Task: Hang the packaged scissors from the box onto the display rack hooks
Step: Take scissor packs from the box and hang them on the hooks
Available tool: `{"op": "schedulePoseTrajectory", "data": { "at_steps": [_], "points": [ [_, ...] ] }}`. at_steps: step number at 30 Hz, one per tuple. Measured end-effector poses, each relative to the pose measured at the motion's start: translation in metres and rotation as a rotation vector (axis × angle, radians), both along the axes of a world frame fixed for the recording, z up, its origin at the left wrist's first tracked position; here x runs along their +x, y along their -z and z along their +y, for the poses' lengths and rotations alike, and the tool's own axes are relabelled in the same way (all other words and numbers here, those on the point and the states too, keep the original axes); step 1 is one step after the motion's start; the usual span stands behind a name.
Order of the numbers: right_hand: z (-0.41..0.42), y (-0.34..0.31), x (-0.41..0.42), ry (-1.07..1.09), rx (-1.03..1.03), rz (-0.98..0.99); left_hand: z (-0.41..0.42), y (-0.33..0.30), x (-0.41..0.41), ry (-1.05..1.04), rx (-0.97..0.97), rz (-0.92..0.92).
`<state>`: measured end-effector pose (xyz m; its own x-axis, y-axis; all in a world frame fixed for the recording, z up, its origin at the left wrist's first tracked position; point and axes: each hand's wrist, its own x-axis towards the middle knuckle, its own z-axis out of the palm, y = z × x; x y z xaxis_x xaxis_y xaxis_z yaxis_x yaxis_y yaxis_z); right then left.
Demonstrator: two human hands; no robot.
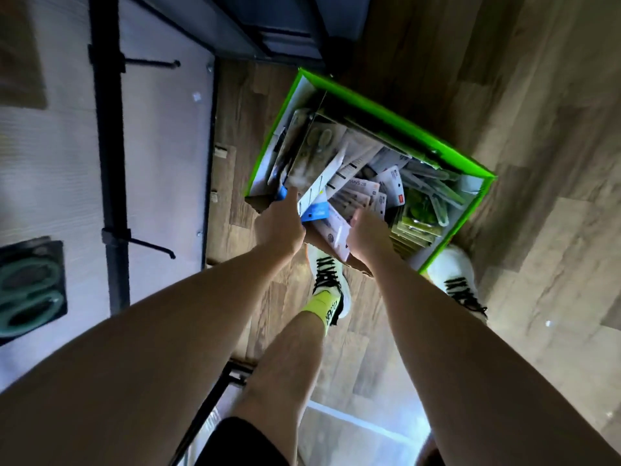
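A green-edged cardboard box (447, 156) stands on the wooden floor, full of several packaged scissors and other carded packs. My left hand (280, 227) grips a white pack with a blue header (317, 196) at the box's near left corner. My right hand (368, 235) reaches into the near side of the box, fingers curled over a white pack (334, 235); whether it holds that pack is unclear. On the left, the display rack's black upright (112, 183) carries two bare hooks, one upper (153, 63) and one lower (153, 247). A pack of teal-handled scissors (30, 290) hangs at the far left.
My two feet in white shoes (327, 274) stand right against the box's near side. A dark shelf base (268, 31) lies beyond the box. The rack's pale back panel (161, 156) fills the left. A black bar (208, 408) runs near my left leg.
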<state>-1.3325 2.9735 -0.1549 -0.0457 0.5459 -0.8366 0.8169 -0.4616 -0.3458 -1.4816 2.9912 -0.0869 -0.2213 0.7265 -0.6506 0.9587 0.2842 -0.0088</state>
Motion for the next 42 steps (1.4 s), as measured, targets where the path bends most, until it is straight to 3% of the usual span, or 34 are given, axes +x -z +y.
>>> {"op": "schedulePoseTrajectory", "data": {
  "at_steps": [3,8,11,16,20,23,29,39,42],
  "points": [
    [0.003,-0.042,0.017,-0.01,-0.049,0.024,-0.005,-0.032,0.01,-0.069,0.005,-0.007],
    [0.016,-0.141,0.061,-0.117,0.129,0.027,-0.009,-0.11,0.036,-0.168,-0.06,-0.001],
    [0.034,-0.216,0.085,-0.243,0.177,0.075,-0.01,-0.184,0.055,-0.212,-0.062,-0.026],
    [0.062,-0.362,0.094,-0.535,0.295,0.14,-0.023,-0.326,0.075,-0.413,0.086,-0.298],
    [0.07,-0.479,0.075,-0.81,0.447,0.181,-0.045,-0.438,0.082,-0.417,0.204,-0.326],
    [0.067,-0.55,0.059,-0.976,0.565,0.219,-0.067,-0.508,0.083,-0.512,0.233,-0.284],
    [0.031,-0.662,0.026,-1.007,0.748,0.374,-0.129,-0.608,0.06,-0.724,0.373,-0.271],
    [-0.085,-0.79,-0.025,-1.182,1.006,0.366,-0.256,-0.724,0.039,-0.631,0.712,0.02],
    [-0.123,-0.815,-0.031,-1.157,1.067,0.466,-0.292,-0.754,0.047,-0.628,0.775,0.02]
  ]
}}
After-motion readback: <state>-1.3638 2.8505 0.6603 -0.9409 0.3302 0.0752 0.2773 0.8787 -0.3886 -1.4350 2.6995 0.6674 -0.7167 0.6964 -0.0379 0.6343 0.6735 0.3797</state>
